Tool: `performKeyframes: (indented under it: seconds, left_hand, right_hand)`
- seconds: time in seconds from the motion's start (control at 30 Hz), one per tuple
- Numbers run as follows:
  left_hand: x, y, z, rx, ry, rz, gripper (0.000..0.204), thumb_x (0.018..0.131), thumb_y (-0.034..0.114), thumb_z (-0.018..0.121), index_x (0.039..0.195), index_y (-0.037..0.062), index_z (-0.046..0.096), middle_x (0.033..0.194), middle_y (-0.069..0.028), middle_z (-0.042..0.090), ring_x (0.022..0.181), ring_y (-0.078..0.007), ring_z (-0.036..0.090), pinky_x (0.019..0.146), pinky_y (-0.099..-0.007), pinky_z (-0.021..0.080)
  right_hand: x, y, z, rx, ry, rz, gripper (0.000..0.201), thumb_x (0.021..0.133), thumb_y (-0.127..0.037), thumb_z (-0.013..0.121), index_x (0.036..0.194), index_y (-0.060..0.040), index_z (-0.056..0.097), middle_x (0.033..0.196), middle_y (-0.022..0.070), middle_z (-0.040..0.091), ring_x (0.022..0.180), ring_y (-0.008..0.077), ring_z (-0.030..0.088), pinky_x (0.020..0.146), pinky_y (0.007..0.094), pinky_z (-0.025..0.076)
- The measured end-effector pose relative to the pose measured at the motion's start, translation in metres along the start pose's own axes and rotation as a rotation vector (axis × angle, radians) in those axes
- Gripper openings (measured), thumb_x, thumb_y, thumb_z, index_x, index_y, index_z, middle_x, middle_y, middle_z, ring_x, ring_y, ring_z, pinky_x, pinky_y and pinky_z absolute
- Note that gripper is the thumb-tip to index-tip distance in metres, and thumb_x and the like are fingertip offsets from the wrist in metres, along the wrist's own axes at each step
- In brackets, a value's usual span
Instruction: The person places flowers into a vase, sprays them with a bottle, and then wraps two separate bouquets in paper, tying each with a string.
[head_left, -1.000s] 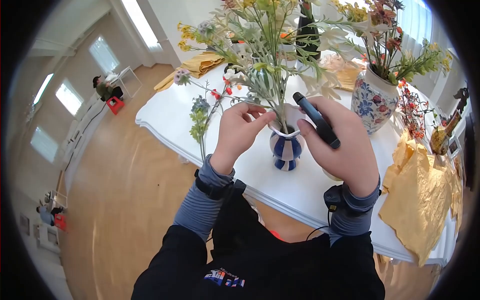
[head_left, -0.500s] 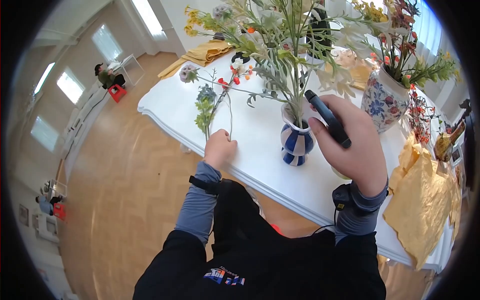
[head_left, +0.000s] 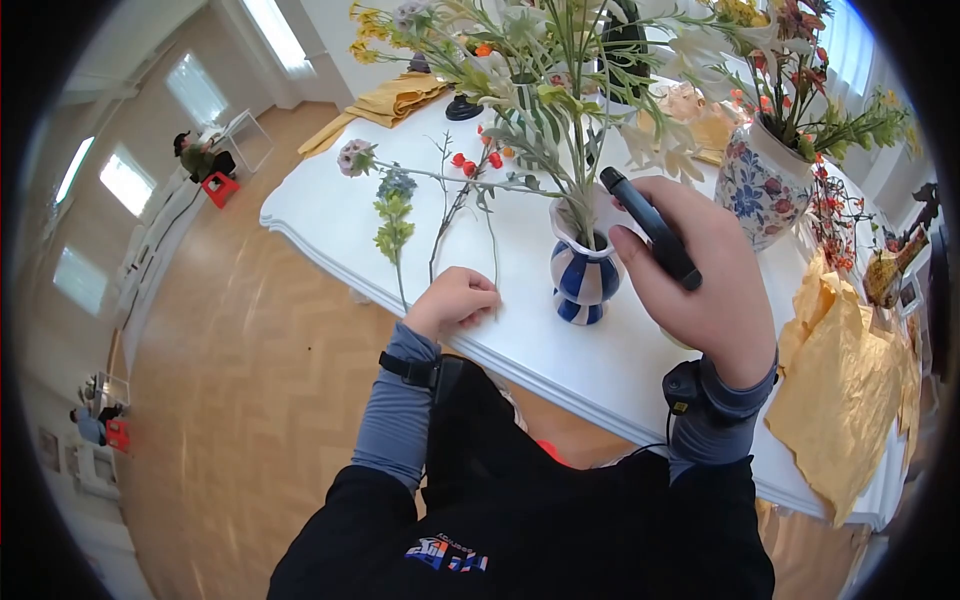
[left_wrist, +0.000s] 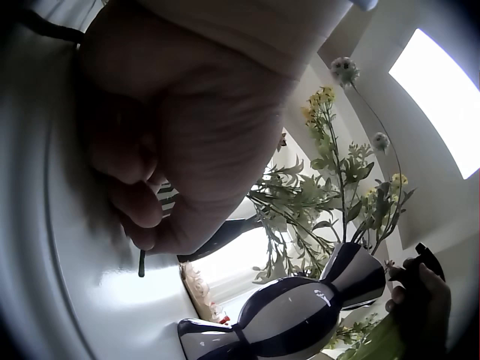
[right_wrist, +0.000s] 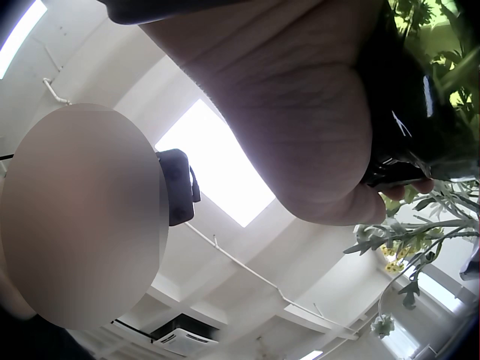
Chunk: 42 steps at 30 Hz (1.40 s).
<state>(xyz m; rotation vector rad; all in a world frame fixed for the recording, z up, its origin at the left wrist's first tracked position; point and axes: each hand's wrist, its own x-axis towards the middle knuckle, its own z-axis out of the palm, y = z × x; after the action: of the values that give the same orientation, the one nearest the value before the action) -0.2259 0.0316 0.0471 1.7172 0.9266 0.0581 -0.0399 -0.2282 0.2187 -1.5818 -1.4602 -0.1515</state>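
Note:
In the head view my left hand (head_left: 455,300) is low over the front edge of the white table (head_left: 530,325), pinching the lower end of a thin stem (head_left: 493,245). The stem's cut end (left_wrist: 142,264) sticks out below my fingertips in the left wrist view. My right hand (head_left: 700,270) grips a tool with a thick dark handle (head_left: 652,230); the rest of it is hidden by the hand. Beside that hand stands a blue-and-white striped vase (head_left: 584,275), holding tall artificial flowers (head_left: 570,110) with green leaves and white blooms.
Left of the vase lie a green-leafed sprig (head_left: 393,235) and a twig with red berries (head_left: 447,212). A floral-patterned vase (head_left: 762,185) stands at the right, near crumpled gold paper (head_left: 845,390). More gold paper (head_left: 385,100) lies at the back left.
My left hand has moved from the vase's stems down to the table's front edge and taken a thin stem. The right hand still holds the dark tool beside the vase.

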Motion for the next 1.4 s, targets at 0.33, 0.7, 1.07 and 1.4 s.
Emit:
performKeyframes:
  seconds: [0.33,0.7,1.07,1.4]
  left_hand:
    - [-0.003,-0.035,0.002,-0.016,0.754,0.374,0.023,0.089,0.019,0.077,0.092,0.0002,0.066,0.069,0.001,0.056,0.066,-0.0125,0.056,0.061,-0.0309,0.046]
    - [0.005,-0.068,-0.042,0.311,0.588,0.139,0.041,0.088,0.013,0.073,0.121,-0.0078,0.062,0.077,-0.0067,0.06,0.064,-0.0218,0.064,0.062,-0.0375,0.054]
    - [-0.024,-0.03,-0.044,-0.429,0.594,0.449,0.024,0.104,0.008,0.06,0.124,-0.0046,0.06,0.086,-0.001,0.054,0.046,-0.0075,0.048,0.04,-0.0251,0.043]
    - [-0.012,-0.051,-0.036,-0.41,0.52,0.149,0.025,0.108,0.021,0.052,0.112,-0.0011,0.062,0.074,-0.0009,0.055,0.049,-0.0097,0.049,0.042,-0.0281,0.042]
  right_hand:
    - [-0.001,-0.003,-0.004,0.0,-0.003,-0.015,0.023,0.086,-0.015,0.071,0.106,-0.0024,0.067,0.087,0.0168,0.067,0.077,0.0369,0.066,0.067,0.0425,0.051]
    - [-0.005,0.002,-0.01,-0.01,0.026,-0.04,0.026,0.086,-0.017,0.073,0.107,-0.0021,0.068,0.087,0.0161,0.067,0.077,0.0359,0.067,0.068,0.041,0.052]
    - [-0.006,0.0,-0.013,0.001,0.031,-0.05,0.025,0.087,-0.018,0.073,0.106,-0.0026,0.068,0.086,0.0161,0.067,0.077,0.0364,0.067,0.068,0.0421,0.052]
    - [-0.006,-0.006,-0.015,0.006,0.021,-0.058,0.025,0.086,-0.017,0.072,0.107,-0.0032,0.068,0.086,0.0154,0.067,0.076,0.0363,0.066,0.067,0.0421,0.051]
